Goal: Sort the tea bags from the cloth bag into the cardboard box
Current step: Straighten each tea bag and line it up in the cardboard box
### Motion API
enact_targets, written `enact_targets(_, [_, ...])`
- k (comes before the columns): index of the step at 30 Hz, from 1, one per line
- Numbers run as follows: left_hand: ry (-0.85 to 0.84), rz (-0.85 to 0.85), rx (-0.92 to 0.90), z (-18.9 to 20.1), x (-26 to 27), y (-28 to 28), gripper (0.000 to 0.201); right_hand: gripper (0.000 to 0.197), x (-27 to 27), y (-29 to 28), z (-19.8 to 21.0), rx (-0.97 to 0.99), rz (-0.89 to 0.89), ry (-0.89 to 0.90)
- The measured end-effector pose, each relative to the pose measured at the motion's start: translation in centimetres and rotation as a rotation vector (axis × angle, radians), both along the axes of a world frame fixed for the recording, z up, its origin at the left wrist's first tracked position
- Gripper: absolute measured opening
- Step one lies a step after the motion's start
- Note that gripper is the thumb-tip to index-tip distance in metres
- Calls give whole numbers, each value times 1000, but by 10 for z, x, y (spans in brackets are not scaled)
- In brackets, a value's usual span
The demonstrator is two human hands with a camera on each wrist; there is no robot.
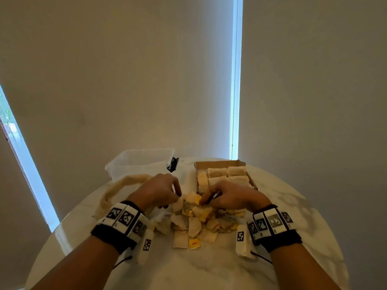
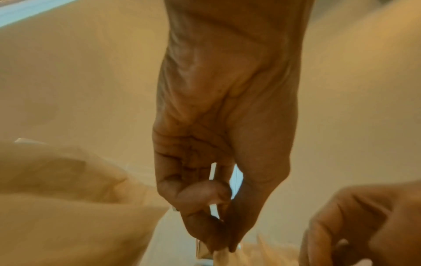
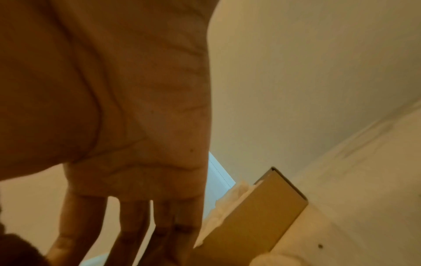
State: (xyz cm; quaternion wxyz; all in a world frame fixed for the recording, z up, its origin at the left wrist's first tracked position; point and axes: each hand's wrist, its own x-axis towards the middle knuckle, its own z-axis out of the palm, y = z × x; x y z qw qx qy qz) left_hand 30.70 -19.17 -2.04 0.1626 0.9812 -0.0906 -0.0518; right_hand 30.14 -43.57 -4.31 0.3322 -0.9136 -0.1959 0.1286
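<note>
Left hand [image 1: 159,190] pinches a pale paper tea bag [image 1: 178,204]; right hand [image 1: 228,195], fingers straight, touches the loose tea-bag pile [image 1: 199,220], just before the brown cardboard box [image 1: 219,164] holding rows of bags.

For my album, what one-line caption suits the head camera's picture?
Both hands work a pile of tea bags beside a part-filled cardboard box.

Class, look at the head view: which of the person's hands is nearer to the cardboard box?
Right. The right hand rests on the tea bag pile just in front of the cardboard box, at its near end. The left hand is further off, over the pile's left side.
</note>
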Motion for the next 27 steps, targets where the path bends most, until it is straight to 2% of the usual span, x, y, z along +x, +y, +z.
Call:
enact_targets(2, [-19, -39, -111, 9, -2, 3, 15, 22, -1, -1, 3, 12, -26, -68])
enact_targets(4, [-35, -63, -234, 15, -7, 6, 16, 21, 0, -1, 3, 125, -82, -147])
enact_targets(7, [-58, -69, -368, 11, -16, 8, 18, 16, 2, -3, -1, 240, -183, -153])
enact_targets(11, [-25, -102, -286, -3, -23, 12, 15, 19, 3, -5, -10, 14, -198, -73])
enact_targets(15, [10, -147, -254, -6, -19, 8, 21, 34, 5, 5, -12, -51, -200, -33])
enact_targets(17, [-4, -165, -289, -5, -15, 1, 23, 30, 6, 10, -13, -72, -200, -17])
enact_targets(20, [-41, -158, -432, -7, -7, -12, 20, 20, 7, 10, -14, -31, -196, -33])
enact_targets(24, [-79, -80, -694, -18, 1, -18, 15, 8, 3, 8, -6, 155, -151, -100])
enact_targets(27, [-97, -35, -834, -24, 3, -16, 16, 9, 4, 6, -7, 226, -151, -84])
